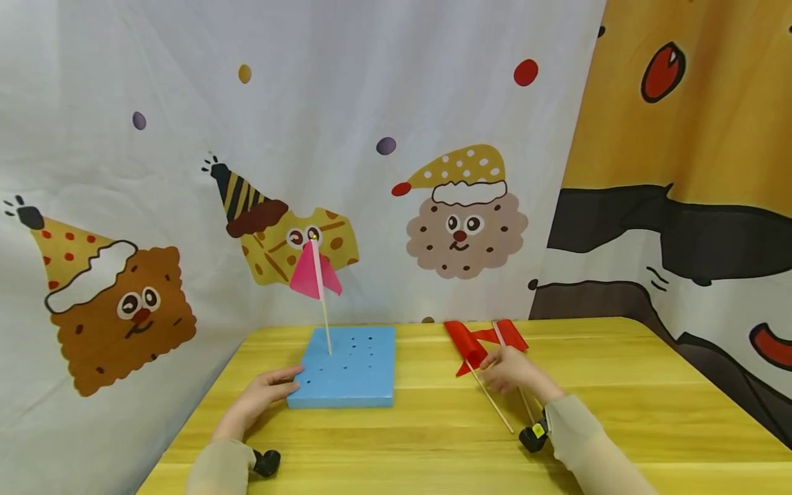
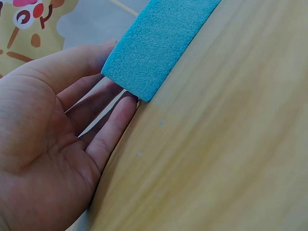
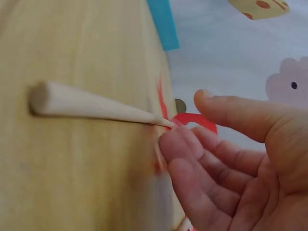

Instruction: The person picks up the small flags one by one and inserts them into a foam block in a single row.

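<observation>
A blue foam block (image 1: 346, 375) with several small holes in its top lies on the table. Upright in it stands a pink paper flag (image 1: 306, 275) on a thin wooden stick. My left hand (image 1: 262, 395) rests against the block's left side, fingers fairly straight; in the left wrist view its fingertips touch the block's end (image 2: 139, 53). Over on the right are two red flags (image 1: 465, 344) on wooden sticks. My right hand (image 1: 510, 371) is over them, beside one stick (image 3: 96, 103), thumb and fingers apart. Whether its fingertips touch the stick I cannot tell.
Everything lies on a yellow wood-grain table (image 1: 427, 440). Behind it hangs a white curtain (image 1: 359, 75) printed with cartoon biscuits and cheese. A black wrist camera (image 1: 267, 463) sits at the left sleeve, another (image 1: 532, 438) at the right.
</observation>
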Available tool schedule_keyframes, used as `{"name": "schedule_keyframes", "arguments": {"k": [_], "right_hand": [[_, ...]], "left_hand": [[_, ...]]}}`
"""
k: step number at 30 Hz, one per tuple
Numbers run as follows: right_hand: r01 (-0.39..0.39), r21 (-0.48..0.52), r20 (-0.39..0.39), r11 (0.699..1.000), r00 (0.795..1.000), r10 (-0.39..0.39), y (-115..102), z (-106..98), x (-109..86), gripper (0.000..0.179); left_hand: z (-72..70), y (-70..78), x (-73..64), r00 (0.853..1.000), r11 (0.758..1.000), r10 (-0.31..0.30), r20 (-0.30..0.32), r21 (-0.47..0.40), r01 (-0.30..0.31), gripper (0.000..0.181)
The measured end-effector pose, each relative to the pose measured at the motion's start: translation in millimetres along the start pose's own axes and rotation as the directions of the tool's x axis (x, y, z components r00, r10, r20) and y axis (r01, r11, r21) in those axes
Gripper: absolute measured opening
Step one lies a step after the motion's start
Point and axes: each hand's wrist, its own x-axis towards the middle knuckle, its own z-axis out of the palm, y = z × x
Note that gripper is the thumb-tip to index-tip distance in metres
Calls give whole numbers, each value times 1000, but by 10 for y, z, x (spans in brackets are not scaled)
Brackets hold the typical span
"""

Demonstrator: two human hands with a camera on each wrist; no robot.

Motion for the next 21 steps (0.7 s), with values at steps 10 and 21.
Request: {"name": "schedule_keyframes", "arguments": {"k": [10, 21], "right_hand": [[51, -167, 0, 985, 999, -52, 64, 138, -63, 32], [68, -236, -16, 969, 997, -74, 27, 202, -76, 32]], "left_hand": [[-6, -26, -11, 998, 1000, 8, 57, -6, -7, 56], [-3, -24, 4, 1000, 1000, 2, 30, -21, -2, 56]]}}
